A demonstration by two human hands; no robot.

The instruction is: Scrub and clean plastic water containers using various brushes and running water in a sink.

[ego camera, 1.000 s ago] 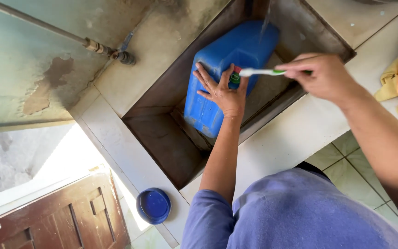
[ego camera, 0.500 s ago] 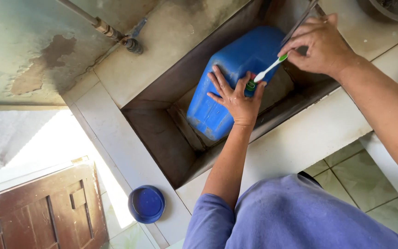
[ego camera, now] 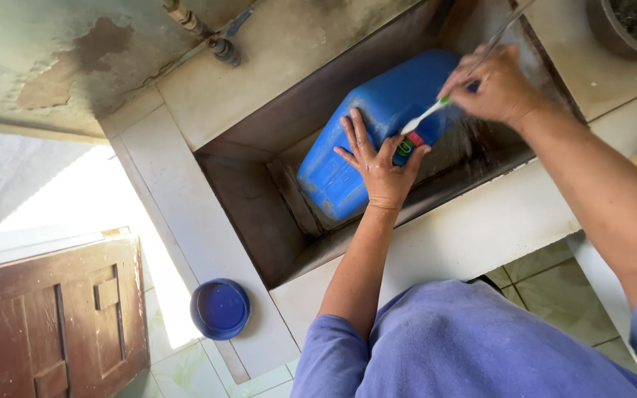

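Observation:
A blue plastic jerrycan (ego camera: 366,140) lies on its side in a deep concrete sink (ego camera: 252,199). My left hand (ego camera: 379,166) presses flat on the can with its fingers spread. My right hand (ego camera: 497,87) grips a white and green toothbrush (ego camera: 423,118), and the brush head rests on the can just beside my left fingers. A thin stream of water falls into the sink behind my right hand.
A blue round lid (ego camera: 220,308) lies on the white tiled ledge (ego camera: 186,243) at the sink's near left corner. A tap and pipe (ego camera: 208,37) run along the stained wall. A dark wooden door (ego camera: 53,324) is at lower left. A grey bowl (ego camera: 628,26) stands top right.
The toothbrush has shifted along the can while my left hand stays pressed on it. The camera view has swung, so everything sits further right and lower.

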